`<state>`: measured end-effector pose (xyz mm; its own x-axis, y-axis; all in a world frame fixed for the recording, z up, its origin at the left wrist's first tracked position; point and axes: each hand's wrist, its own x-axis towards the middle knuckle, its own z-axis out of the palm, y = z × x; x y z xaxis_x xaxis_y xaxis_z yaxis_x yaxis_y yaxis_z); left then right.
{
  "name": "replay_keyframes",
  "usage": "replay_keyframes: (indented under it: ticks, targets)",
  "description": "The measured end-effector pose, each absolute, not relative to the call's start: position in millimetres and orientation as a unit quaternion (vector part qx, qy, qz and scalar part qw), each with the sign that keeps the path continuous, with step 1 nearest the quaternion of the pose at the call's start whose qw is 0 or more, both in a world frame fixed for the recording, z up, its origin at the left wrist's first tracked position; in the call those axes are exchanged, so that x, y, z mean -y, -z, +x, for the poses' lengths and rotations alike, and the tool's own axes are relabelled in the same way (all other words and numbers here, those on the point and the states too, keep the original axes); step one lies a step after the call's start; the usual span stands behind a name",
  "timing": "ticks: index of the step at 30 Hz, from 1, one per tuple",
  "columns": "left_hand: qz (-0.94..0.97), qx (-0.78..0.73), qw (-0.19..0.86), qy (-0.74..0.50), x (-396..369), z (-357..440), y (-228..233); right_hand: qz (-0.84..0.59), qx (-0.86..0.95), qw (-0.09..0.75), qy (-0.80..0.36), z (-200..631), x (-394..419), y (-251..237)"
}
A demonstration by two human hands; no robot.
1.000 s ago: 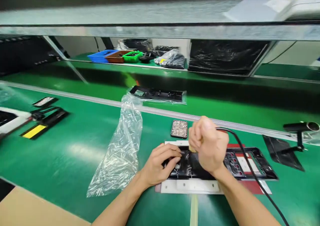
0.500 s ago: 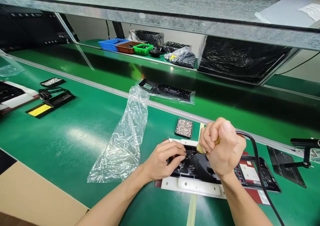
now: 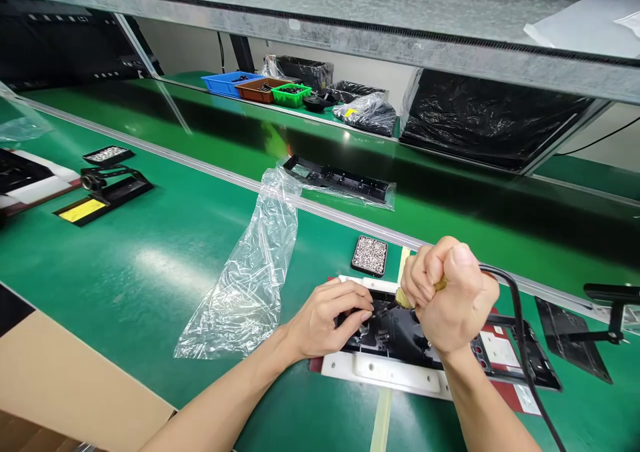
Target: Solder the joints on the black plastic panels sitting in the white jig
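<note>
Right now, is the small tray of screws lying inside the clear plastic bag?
No, the small tray of screws lies on the bare green mat, beside the clear plastic bag.

Brightness: bright and even, colours strong on the green bench (image 3: 150, 252).
Source: from overhead; a pale sheen sits on the bench well left of the left hand (image 3: 325, 319).
Glare: white glints on the clear plastic bag (image 3: 250, 272) just left of the fingers, and on the black bags (image 3: 490, 115) far beyond them.
Shadows: soft and short, under both hands; the right hand (image 3: 450, 302) darkens the black frame (image 3: 395, 335) beneath its fingers.
Sharpness: crisp throughout.
Distortion: the overhead rail (image 3: 350, 35) slants, wide-angle stretch at the edges.
</note>
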<state>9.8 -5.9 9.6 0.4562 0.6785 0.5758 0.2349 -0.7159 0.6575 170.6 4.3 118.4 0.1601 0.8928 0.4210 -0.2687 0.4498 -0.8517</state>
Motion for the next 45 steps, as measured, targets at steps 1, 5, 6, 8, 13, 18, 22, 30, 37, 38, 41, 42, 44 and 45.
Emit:
replay_keyframes:
  ticks: [1, 5, 6, 8, 13, 18, 22, 30, 37, 38, 41, 42, 44, 45]
  targets:
    - [0.815, -0.280, 0.252, -0.440, 6, 10, -9, -0.314, 0.496, 0.694, -0.418, 170, -4, -118]
    - [0.815, -0.279, 0.252, -0.441, 6, 10, -9, -0.313, 0.496, 0.694, -0.418, 171, -4, -117]
    - [0.815, -0.279, 0.252, -0.440, 6, 11, -9, -0.314, 0.495, 0.693, -0.420, 171, -4, -117]
    - [0.816, -0.281, 0.253, -0.439, 5, 12, -9, -0.313, 0.493, 0.692, -0.423, 173, -4, -117]
    - [0.815, -0.283, 0.256, -0.437, 3, 14, -9, -0.314, 0.487, 0.691, -0.433, 177, -6, -116]
    - [0.815, -0.277, 0.253, -0.442, 2, 17, -11, -0.318, 0.484, 0.689, -0.436, 178, -8, -119]
    - [0.813, -0.275, 0.249, -0.449, 2, 20, -12, -0.321, 0.483, 0.687, -0.438, 180, -8, -121]
    - [0.811, -0.275, 0.245, -0.454, 1, 21, -13, -0.328, 0.473, 0.685, -0.447, 181, -9, -121]
    - [0.813, -0.281, 0.244, -0.448, 1, 20, -12, -0.323, 0.476, 0.688, -0.443, 180, -10, -121]
    - [0.812, -0.281, 0.244, -0.449, 1, 20, -12, -0.322, 0.477, 0.688, -0.443, 180, -10, -121]
    - [0.811, -0.279, 0.243, -0.453, 0, 20, -12, -0.321, 0.476, 0.690, -0.440, 180, -9, -122]
    - [0.811, -0.279, 0.243, -0.453, 0, 20, -13, -0.321, 0.476, 0.691, -0.439, 180, -9, -123]
    - [0.811, -0.281, 0.243, -0.451, 1, 19, -14, -0.323, 0.475, 0.691, -0.438, 179, -9, -124]
    - [0.812, -0.283, 0.244, -0.449, 1, 19, -14, -0.324, 0.475, 0.691, -0.438, 179, -8, -125]
